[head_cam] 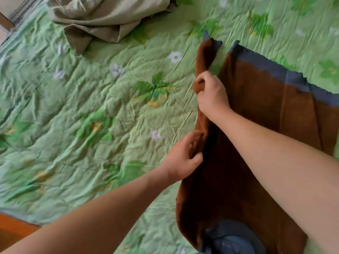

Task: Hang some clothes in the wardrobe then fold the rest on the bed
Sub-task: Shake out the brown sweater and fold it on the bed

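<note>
Left hand [180, 158], right hand [211, 94], both curled on brown garment [256, 125]

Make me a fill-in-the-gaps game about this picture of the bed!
1. The left hand and right hand both grip the ____ garment.
2. Its trim is ____.
3. The bedspread is ____ with flowers.
Missing words: brown; blue; green
</note>
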`<control>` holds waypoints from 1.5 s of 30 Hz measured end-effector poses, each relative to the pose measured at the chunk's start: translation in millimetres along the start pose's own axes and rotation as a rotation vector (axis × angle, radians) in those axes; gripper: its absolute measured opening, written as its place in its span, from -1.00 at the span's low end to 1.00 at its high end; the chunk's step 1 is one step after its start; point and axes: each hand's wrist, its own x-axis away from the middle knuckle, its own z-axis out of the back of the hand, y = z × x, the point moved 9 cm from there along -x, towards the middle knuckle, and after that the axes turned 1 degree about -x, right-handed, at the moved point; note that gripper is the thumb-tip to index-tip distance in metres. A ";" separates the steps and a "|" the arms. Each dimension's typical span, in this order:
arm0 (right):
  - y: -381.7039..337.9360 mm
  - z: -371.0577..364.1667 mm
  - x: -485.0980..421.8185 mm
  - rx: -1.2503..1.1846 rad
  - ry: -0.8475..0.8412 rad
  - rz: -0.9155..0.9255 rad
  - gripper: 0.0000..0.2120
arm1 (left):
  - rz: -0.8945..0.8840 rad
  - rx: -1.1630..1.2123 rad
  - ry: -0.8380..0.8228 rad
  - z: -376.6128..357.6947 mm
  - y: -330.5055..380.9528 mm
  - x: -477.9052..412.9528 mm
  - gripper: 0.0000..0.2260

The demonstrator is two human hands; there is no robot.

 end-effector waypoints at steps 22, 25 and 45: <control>220.4 61.2 -0.9 -0.188 -0.154 -0.409 -0.31 | 0.180 -0.260 0.170 -46.3 70.2 -201.4 -0.77; 224.6 58.6 5.6 -0.321 -0.253 -0.386 -0.25 | 0.386 0.237 0.187 -58.1 69.6 -223.3 -0.89; 302.1 125.5 -32.8 -0.634 0.331 -0.546 -0.89 | -0.088 -0.193 -0.031 -110.7 166.9 -306.5 -0.41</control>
